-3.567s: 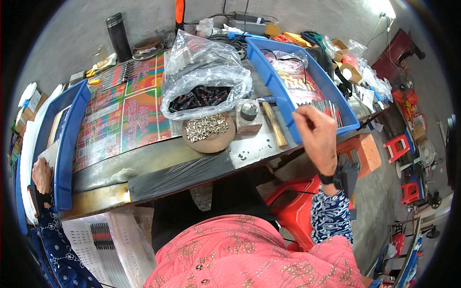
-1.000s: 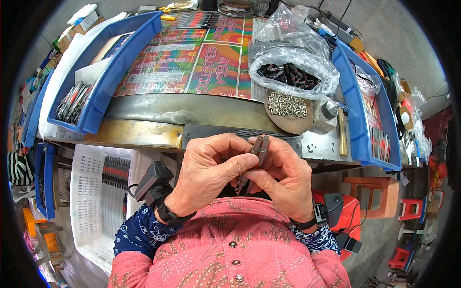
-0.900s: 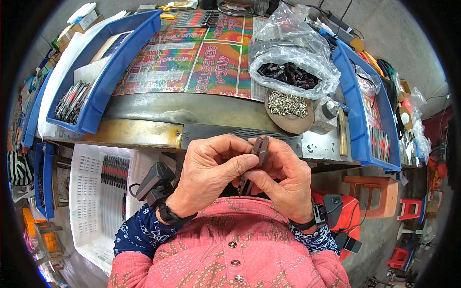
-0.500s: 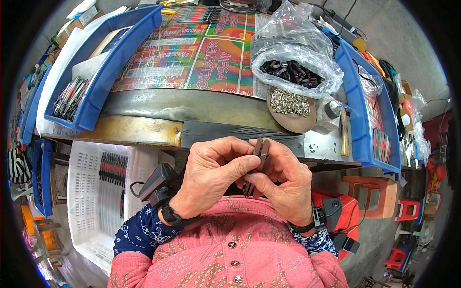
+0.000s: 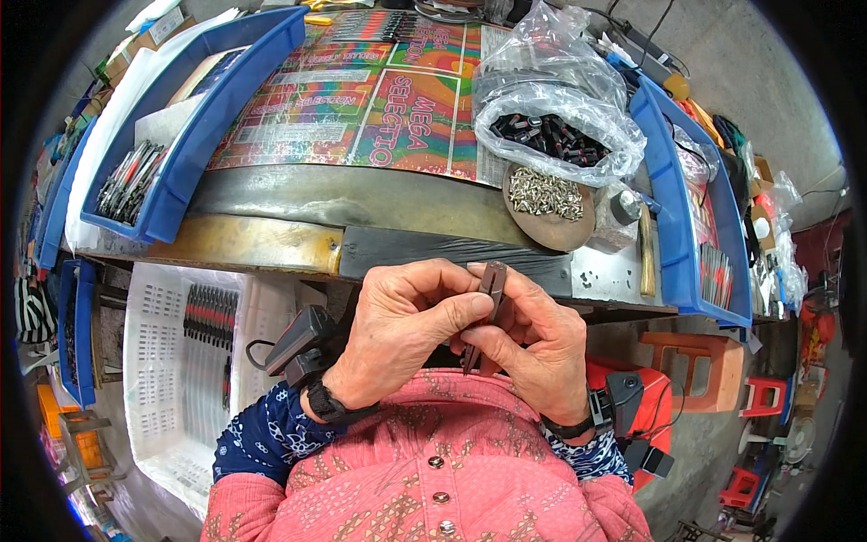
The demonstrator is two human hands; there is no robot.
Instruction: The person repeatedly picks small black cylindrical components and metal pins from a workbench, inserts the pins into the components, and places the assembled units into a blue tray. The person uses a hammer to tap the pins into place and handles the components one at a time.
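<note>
My left hand (image 5: 406,325) and my right hand (image 5: 535,336) meet in front of my chest, just short of the bench edge. Between their thumbs and fingertips they pinch a slim dark brown bar-shaped piece (image 5: 492,282), tilted, its narrow lower end pointing toward me. It looks like two strips lying together; its exact kind is unclear. Fingers cover its middle. Nearest on the bench lies a round brown dish (image 5: 526,224) heaped with small silvery metal pins (image 5: 545,194). Behind it an open clear plastic bag (image 5: 623,167) holds many short black pieces (image 5: 551,137).
Blue trays (image 5: 185,194) (image 5: 673,226) with slim black-and-red pieces stand left and right on the bench. A white crate (image 5: 144,361) with rows of similar pieces sits below left. A small bottle (image 5: 623,206) and a brush (image 5: 647,253) lie right; an orange stool (image 5: 722,375) stands lower right.
The two dark strips between my fingers, parted at the top before, now lie together as one bar. Both hands stay in nearly the same place.
</note>
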